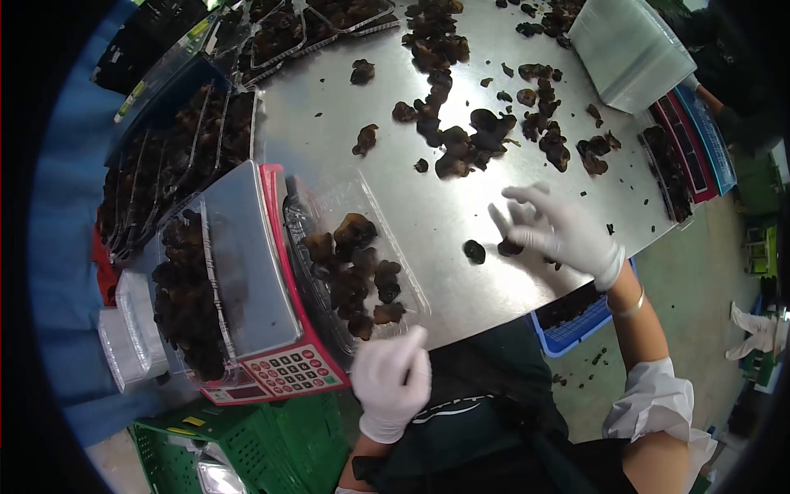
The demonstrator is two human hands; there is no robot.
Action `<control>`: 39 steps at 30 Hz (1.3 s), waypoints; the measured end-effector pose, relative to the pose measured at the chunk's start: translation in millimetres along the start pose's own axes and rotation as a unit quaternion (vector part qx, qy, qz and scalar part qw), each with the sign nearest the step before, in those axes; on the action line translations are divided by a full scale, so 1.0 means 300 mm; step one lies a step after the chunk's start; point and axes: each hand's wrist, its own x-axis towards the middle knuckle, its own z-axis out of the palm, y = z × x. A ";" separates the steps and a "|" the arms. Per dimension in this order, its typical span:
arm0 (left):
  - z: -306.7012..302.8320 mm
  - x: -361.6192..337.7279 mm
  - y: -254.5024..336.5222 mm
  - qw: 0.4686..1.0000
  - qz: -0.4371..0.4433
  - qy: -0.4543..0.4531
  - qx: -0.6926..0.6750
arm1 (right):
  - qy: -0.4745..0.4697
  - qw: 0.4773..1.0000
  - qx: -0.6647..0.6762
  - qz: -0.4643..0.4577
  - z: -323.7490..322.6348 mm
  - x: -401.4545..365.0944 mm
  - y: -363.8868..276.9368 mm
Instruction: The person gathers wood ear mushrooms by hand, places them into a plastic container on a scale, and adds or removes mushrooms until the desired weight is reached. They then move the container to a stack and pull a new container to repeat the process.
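Observation:
My left hand [389,384], in a white glove, is curled closed at the near end of a clear plastic tray [409,284]; what its fingers hold, if anything, is hidden. Dark brown wood ear mushrooms [350,284] lie inside that tray, beside the scale. Over the steel table [461,284], my gloved right hand [564,235] is open with its fingers apart. Its fingertips overlap a small wood ear piece [509,247]. Another dark piece [474,252] lies just left of them.
A red scale [284,329] bears a filled tray [193,296]. Filled trays [177,165] are stacked behind it. Loose wood ears [473,144] spread across the table. Stacked clear trays [629,53] stand far right, near another person's arm [709,99]. Below are green [280,445] and blue crates [580,329].

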 end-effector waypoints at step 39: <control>0.235 -0.014 -0.019 0.967 0.112 -0.160 -0.166 | 0.140 0.938 0.091 -0.305 0.381 0.387 -0.463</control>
